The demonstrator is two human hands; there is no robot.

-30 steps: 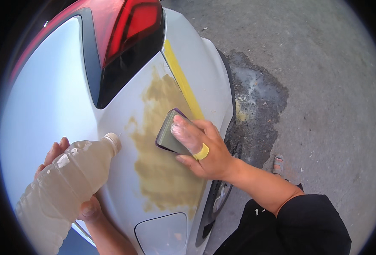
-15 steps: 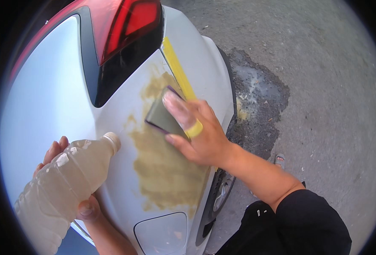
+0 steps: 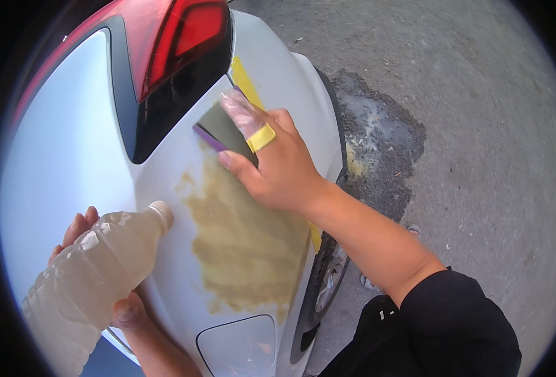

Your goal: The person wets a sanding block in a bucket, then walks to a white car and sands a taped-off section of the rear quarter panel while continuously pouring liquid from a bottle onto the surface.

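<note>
My left hand (image 3: 127, 312) is wrapped around a large clear plastic bottle (image 3: 96, 273) of cloudy liquid, tilted with its capped or pale neck end up to the right. On the white car panel (image 3: 165, 176) lies a tan-brown filler patch (image 3: 246, 251) with uneven edges. Flat against the upper end of that patch is a grey-green sanding block (image 3: 221, 127) with a purple edge. My right hand (image 3: 287, 166) grips the block, thumb on its near side. Clear plastic held with yellow tape covers some of that hand's fingers.
Yellow masking tape (image 3: 246, 81) runs along the panel seam. The red tail light (image 3: 190, 38) is beyond the patch, the fuel flap (image 3: 237, 345) nearer me. A wheel (image 3: 331, 279) sits below at right. Wet ground (image 3: 378, 138) spreads beside the car.
My right hand has slid the sanding block up and left along the panel, toward the tail light. The left hand and bottle stay nearly where they were.
</note>
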